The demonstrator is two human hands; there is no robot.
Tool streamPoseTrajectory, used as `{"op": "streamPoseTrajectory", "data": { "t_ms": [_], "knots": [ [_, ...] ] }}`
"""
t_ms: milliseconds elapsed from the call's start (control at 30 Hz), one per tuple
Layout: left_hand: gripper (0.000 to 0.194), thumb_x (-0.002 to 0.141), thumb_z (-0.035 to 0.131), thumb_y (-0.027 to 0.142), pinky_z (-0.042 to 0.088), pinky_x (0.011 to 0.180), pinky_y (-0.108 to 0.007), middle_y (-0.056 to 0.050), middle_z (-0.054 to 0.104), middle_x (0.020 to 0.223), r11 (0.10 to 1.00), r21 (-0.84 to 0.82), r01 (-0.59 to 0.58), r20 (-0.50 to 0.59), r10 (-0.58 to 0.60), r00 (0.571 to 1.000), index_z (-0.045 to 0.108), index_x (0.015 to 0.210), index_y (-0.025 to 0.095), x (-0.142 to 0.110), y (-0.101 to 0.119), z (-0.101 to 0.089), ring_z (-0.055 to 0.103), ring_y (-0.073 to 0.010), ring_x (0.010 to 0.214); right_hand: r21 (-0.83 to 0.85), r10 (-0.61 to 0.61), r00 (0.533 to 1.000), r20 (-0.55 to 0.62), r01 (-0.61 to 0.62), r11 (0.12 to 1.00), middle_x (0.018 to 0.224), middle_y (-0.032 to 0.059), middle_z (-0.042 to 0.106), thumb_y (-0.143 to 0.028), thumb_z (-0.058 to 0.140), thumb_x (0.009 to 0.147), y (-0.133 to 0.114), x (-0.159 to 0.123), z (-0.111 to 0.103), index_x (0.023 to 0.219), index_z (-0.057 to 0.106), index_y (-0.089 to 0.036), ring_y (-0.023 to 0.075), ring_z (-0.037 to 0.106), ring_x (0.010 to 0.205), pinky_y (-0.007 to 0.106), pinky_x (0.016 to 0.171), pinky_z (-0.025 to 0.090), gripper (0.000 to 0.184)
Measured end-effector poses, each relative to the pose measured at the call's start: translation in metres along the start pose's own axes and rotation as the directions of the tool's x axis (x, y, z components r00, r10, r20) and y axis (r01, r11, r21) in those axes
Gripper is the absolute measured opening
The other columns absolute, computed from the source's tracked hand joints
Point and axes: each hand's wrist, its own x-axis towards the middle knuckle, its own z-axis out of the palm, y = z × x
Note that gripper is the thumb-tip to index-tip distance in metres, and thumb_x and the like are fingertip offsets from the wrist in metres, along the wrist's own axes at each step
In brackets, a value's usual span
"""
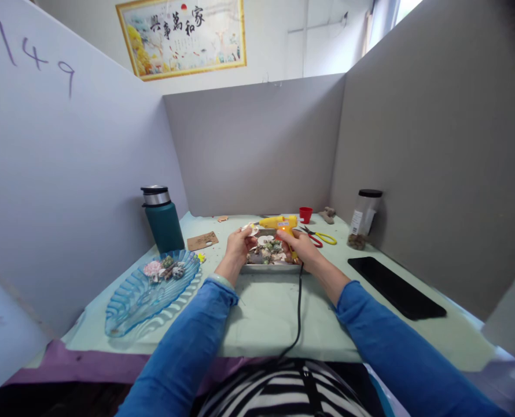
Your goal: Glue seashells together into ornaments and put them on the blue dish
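Observation:
My right hand (300, 244) is wrapped round the handle of a yellow hot glue gun (279, 222), whose nozzle points left. A black cord (300, 307) runs from its base down toward my lap. In my left hand (239, 248) a small whitish piece, perhaps a shell (252, 230), is pinched close to the nozzle; whether the two touch I cannot tell. Below both hands lies a shallow tray (275, 267) of shells and small stone-like pieces (268, 250). My hands hide part of its sides.
At left are a blue glass leaf-shaped dish (131, 307) holding shells, a teal bottle (164, 226) and a brown card (202, 240). Scissors (326, 238), a red cup (305, 215), a clear jar (365, 220) and a black phone-like slab (396, 288) are at right. Grey partitions (257, 150) enclose the table.

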Motion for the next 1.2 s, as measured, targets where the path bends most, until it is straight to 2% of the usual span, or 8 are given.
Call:
{"op": "streamPoseTrajectory", "data": {
  "t_ms": [333,800,1067,1200],
  "knots": [
    [0.017,0.070,0.066,0.013,0.043,0.046,-0.020,0.001,0.063,0.063,0.999,-0.026,-0.030,-0.026,0.029,0.999,0.057,0.084,0.013,0.0041,-0.0020,-0.0030,0.051,-0.0066,0.042,-0.001,0.008,0.999,0.036,-0.008,1.000,0.046,-0.0051,0.047,-0.053,0.069,0.071,-0.0060,-0.0046,0.0013,0.069,0.051,-0.018,0.0065,0.038,0.035,0.019,0.030,0.024,0.039],
    [0.017,0.066,0.068,0.011,0.044,0.046,-0.020,0.000,0.062,0.062,1.000,-0.015,-0.007,0.086,0.008,0.996,0.056,0.078,0.013,0.0010,-0.0018,-0.0011,0.051,-0.0067,0.044,0.013,0.014,1.000,-0.007,-0.014,1.000,0.050,-0.0053,0.049,-0.055,0.067,0.072,-0.0032,-0.0016,-0.0006,0.075,0.053,-0.017,0.0054,0.041,0.037,0.017,0.032,0.027,0.041],
    [0.020,0.066,0.070,0.013,0.044,0.047,-0.020,0.001,0.061,0.061,0.999,-0.029,-0.022,0.042,0.023,0.999,0.056,0.079,0.014,0.0029,-0.0016,-0.0018,0.051,-0.0065,0.044,-0.004,0.022,1.000,0.019,-0.022,1.000,0.048,-0.0054,0.049,-0.053,0.067,0.073,-0.0042,-0.0024,-0.0007,0.075,0.052,-0.018,0.0058,0.039,0.035,0.018,0.031,0.025,0.039],
    [0.019,0.067,0.069,0.014,0.043,0.047,-0.019,0.002,0.061,0.061,0.999,-0.041,-0.023,0.023,0.024,0.999,0.056,0.081,0.014,0.0034,-0.0014,-0.0022,0.051,-0.0063,0.043,0.012,0.023,0.999,0.029,-0.024,1.000,0.049,-0.0055,0.049,-0.053,0.067,0.073,-0.0014,-0.0003,-0.0017,0.076,0.052,-0.018,0.0062,0.039,0.036,0.018,0.032,0.027,0.039]
  ]
}}
